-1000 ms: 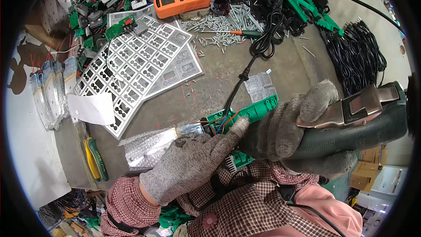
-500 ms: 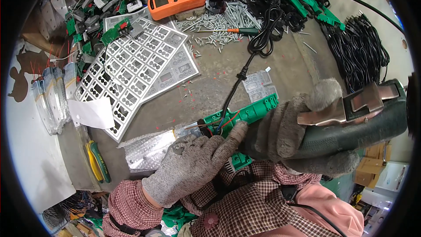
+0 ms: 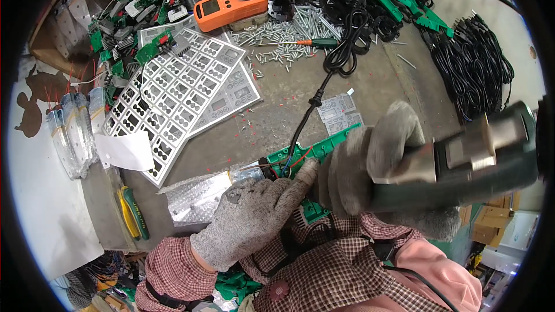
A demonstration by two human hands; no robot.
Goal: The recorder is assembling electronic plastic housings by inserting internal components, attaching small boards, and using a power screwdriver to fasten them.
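Observation:
A green plastic housing half (image 3: 341,138) lies slanted at the near side of the bench. Red, blue and brown wires and a black cord (image 3: 299,129) enter its left part. My gloved left hand (image 3: 245,208) grips it from the near side, index finger stretched toward the wires. A bubble-wrapped silvery piece (image 3: 196,196) extends left of the housing. My gloved right hand (image 3: 370,164) is wrapped round a dark green hand-held power tool (image 3: 462,190) with a coppery metal clip, blurred by motion. The tool's front end is hidden behind the glove, over the housing's right part.
Printed label sheets (image 3: 185,86) lie at left, with green circuit boards beyond. An orange meter (image 3: 231,8), loose screws (image 3: 300,29) and a screwdriver (image 3: 318,42) lie at the back. Bundled black cords (image 3: 477,69) are at right, green-and-yellow pliers (image 3: 133,214) at left.
My right hand and the power tool have shifted slightly left, the right thumb now more bent. My left index finger has moved a little left along the housing. The view has shifted slightly.

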